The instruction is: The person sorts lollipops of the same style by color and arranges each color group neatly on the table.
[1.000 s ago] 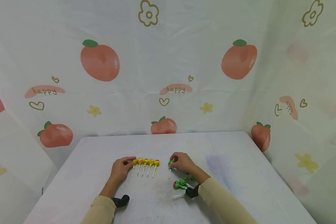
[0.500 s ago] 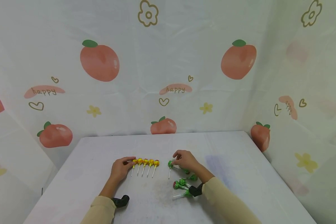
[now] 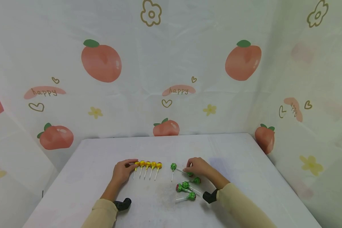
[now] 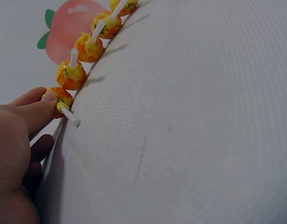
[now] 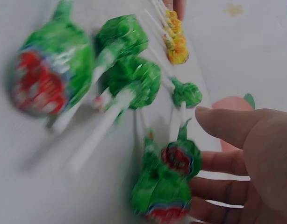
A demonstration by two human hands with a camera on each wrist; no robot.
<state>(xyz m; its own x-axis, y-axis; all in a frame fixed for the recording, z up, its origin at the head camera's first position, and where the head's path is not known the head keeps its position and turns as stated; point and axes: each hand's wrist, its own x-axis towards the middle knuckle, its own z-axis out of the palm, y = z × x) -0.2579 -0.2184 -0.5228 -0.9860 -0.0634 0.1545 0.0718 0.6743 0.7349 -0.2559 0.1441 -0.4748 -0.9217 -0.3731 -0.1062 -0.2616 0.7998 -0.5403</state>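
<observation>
Several yellow lollipops lie side by side in a row, sticks toward me. At the row's left end my left hand pinches the leftmost yellow lollipop by its wrapped head, between thumb and index finger. One green lollipop lies alone to the right of the row, its stick also toward me. My right hand hovers at another green lollipop; in the right wrist view its thumb and fingers are spread apart, with that lollipop's red-marked head overlapping the fingers.
Nearer to me lie several more green lollipops in a loose cluster, sticks in different directions. The white tabletop ends at a white backdrop printed with peaches. A black wrist camera sits low beside the cluster.
My right hand has let go of the lone green lollipop and moved right and a little toward me, to another green one. The left hand stays on the yellow lollipop.
</observation>
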